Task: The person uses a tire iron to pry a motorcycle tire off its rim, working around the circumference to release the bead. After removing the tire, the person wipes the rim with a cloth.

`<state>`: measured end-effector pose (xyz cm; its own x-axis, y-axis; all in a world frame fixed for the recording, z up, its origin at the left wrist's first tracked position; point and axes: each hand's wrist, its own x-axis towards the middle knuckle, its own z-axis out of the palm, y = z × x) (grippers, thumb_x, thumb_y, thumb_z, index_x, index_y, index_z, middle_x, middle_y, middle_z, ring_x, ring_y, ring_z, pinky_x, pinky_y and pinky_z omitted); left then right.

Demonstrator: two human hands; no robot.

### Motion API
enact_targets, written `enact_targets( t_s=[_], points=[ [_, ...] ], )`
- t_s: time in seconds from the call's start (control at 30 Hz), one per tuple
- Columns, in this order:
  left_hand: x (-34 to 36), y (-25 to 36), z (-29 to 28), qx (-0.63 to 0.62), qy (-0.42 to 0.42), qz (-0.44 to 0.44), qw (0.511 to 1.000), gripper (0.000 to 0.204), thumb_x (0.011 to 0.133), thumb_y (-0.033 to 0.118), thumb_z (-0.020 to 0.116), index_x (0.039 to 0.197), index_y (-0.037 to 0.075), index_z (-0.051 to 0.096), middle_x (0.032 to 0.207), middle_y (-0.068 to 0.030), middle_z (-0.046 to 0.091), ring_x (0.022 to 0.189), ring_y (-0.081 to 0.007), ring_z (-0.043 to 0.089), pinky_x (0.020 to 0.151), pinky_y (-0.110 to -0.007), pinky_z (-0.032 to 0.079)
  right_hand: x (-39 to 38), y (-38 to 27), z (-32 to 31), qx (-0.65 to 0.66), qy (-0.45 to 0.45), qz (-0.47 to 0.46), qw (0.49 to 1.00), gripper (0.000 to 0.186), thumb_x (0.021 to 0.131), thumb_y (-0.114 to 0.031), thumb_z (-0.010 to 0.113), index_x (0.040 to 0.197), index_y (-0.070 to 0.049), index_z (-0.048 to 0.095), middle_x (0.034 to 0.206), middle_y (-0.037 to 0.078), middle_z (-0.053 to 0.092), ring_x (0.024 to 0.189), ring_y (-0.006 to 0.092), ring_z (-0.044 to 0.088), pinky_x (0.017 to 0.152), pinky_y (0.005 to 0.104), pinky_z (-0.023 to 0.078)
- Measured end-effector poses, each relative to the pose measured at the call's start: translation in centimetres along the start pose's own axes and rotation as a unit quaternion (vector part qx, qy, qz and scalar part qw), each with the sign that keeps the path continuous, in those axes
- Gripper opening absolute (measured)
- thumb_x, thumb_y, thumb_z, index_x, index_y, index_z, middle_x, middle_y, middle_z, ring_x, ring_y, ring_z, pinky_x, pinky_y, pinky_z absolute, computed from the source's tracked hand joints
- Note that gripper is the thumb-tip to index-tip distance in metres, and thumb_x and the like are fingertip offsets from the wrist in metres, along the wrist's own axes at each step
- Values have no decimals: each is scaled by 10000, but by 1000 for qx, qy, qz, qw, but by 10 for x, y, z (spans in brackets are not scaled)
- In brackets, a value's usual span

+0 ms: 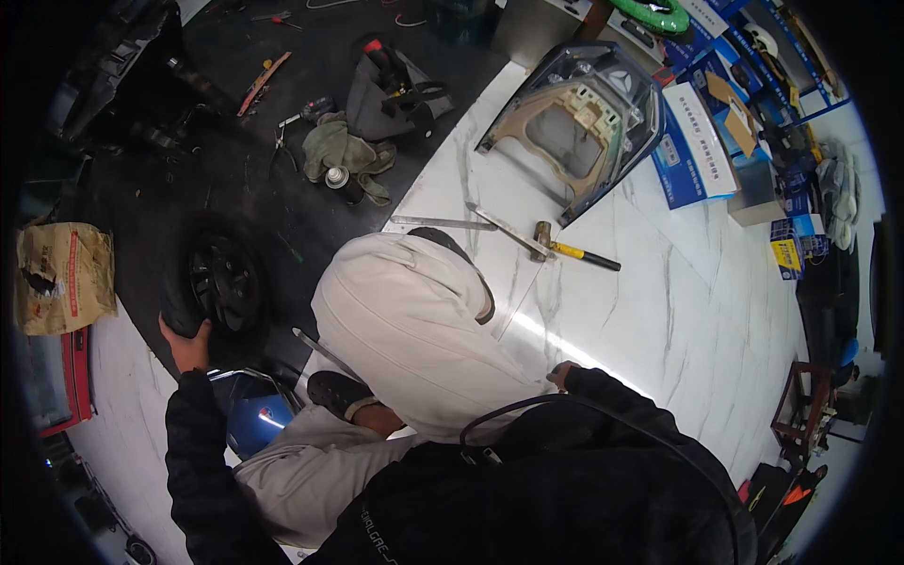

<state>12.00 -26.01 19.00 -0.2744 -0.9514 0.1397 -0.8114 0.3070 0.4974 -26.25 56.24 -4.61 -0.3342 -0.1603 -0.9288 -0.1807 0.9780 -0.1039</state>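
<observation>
A black mat (pixel 315 250) covers part of the marbled floor (pixel 678 320); on it is the black wheel (pixel 224 280), its tyre (pixel 179 287) held by the left hand (pixel 190 347). Whether the right hand (pixel 562 377) grasps anything, I cannot tell. Gripping tyre, not spokes (pixel 229 293), should keep it steady.

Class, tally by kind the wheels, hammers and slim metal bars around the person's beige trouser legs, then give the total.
Wheel, with the left hand on its tyre: 1
Hammer: 1
Slim metal bars: 3
Total: 5
</observation>
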Motion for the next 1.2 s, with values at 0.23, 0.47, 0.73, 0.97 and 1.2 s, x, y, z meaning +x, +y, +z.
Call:
enact_targets(
  t_s=[0.23,0.47,0.73,0.97,1.2],
  points=[
    [-3,34,-13,33,-70,-13,997,1306,752,365,980,1742,-4,211,1699,-330,433,1528,-451,523,1245,-479,462,55,-46,-78,-45,160,-45,985,440,956,-465,667,1041,-83,867,1091,196,834,1130,398,783,1030,494,611],
    [17,85,-19,39,-74,-61,995,1307,710,318,955,1753,56,211,1480,-361,644,1366,-482,658,1143,-484,545,45,-194,-227,-41,310,-174,934,411,966,-449,687,1081,-91,853,1091,196,835,1124,394,786,1020,494,613],
    [29,83,-18,46,-92,-44,994,1316,738,332,936,1769,78,157,1454,-379,636,1334,-524,651,1151,-504,535,-16,-398,-398,-22,415,-363,834,385,977,-431,710,1127,-100,838,1092,197,836,1117,388,791,1009,495,615],
    [10,64,-29,-5,-104,-85,991,1322,771,311,933,1778,67,112,1434,-401,634,1349,-524,636,1171,-498,522,-26,-380,-374,-206,302,-255,895,369,987,-415,731,1168,-108,824,1092,198,837,1111,383,794,1000,495,617],
    [12,76,-22,4,-61,-109,992,1301,765,293,923,1770,54,131,1442,-400,627,1353,-521,640,1163,-498,526,17,-484,-393,-242,277,-318,874,359,996,-399,751,1209,-116,811,1093,199,838,1105,378,798,990,496,618]
  ],
)
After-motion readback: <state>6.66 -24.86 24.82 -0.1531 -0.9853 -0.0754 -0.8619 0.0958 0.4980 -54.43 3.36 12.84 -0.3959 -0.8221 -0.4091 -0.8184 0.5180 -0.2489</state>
